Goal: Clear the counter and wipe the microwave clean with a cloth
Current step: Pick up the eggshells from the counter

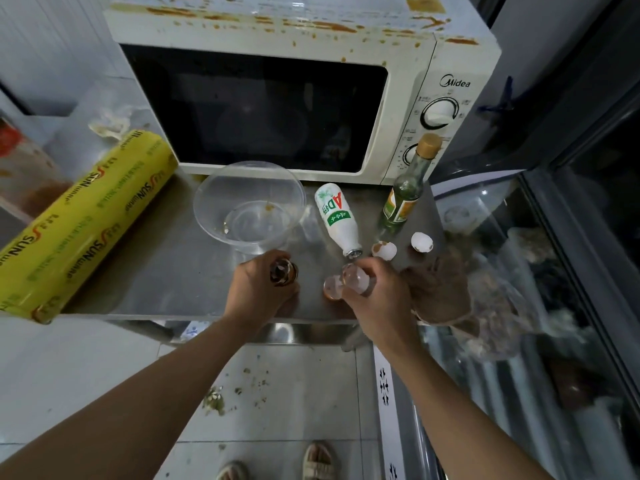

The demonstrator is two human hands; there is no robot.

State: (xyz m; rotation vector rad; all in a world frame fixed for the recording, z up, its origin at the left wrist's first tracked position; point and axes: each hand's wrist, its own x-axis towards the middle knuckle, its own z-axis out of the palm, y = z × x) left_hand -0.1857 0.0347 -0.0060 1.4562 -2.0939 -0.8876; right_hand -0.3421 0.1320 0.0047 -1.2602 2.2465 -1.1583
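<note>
A white microwave [446, 64] with brown splatter on its top stands at the back of a steel counter [166, 271]. My left hand [258, 292] grips a small brown bottle [283, 271] near the counter's front edge. My right hand [374, 299] holds a small clear bottle [355, 277], and another small clear bottle [331, 287] stands beside it, by my fingers. A white drink bottle [337, 216] lies on its side. Behind it stands a green glass bottle [407, 188]. Two eggshell pieces [384, 250] [421, 242] lie near my right hand. A brown cloth [440, 289] hangs at the counter's right edge.
A clear plastic bowl [249, 206] sits before the microwave door. A large yellow roll of cling wrap [86, 223] lies at the left, overhanging the counter edge. Crumpled paper [110, 126] lies behind it. A clear plastic bag [498, 306] hangs right. Crumbs dot the floor below.
</note>
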